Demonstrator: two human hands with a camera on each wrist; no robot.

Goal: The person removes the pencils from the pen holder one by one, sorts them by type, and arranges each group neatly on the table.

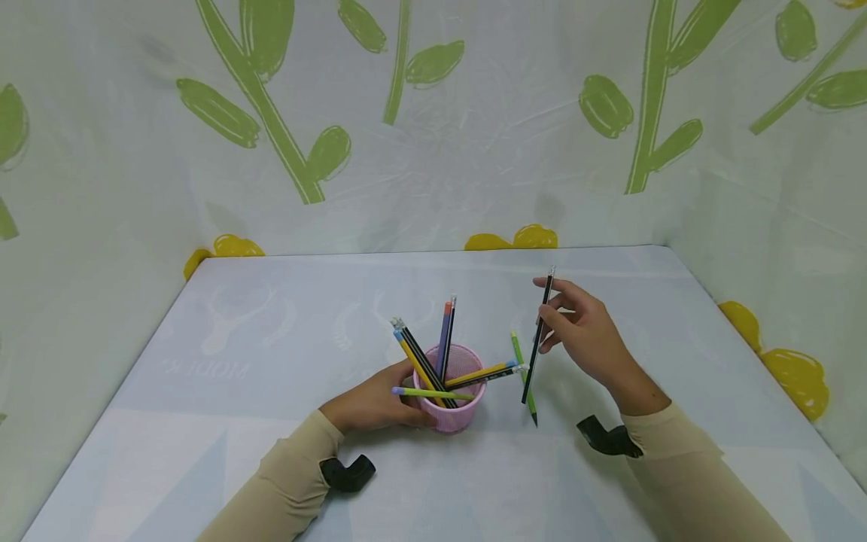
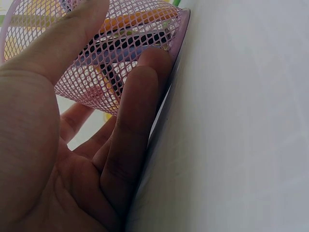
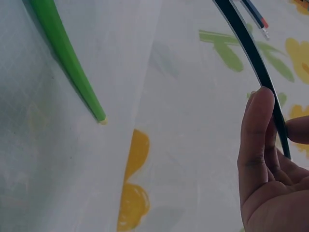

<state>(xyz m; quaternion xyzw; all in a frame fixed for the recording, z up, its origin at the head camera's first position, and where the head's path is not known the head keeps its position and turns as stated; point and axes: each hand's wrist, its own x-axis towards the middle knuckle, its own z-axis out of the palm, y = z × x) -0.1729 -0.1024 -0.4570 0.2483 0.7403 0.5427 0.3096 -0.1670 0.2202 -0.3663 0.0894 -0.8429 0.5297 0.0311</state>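
My left hand grips the side of a pink mesh pencil cup on the table. In the left wrist view its fingers and thumb curve round the mesh. Several pencils lean in the cup: yellow, black, a purple one and a lime-green one across the rim. To the right, my right hand pinches a black pencil between thumb and fingers, silver end up. Behind that pencil's lower end, a green pencil lies on the table, its dark tip toward me.
The pale table has faint printed patterns. White sheeting with green leaves and yellow flowers walls it at the back and sides. A black curved piece sits at the left cuff, another at the right.
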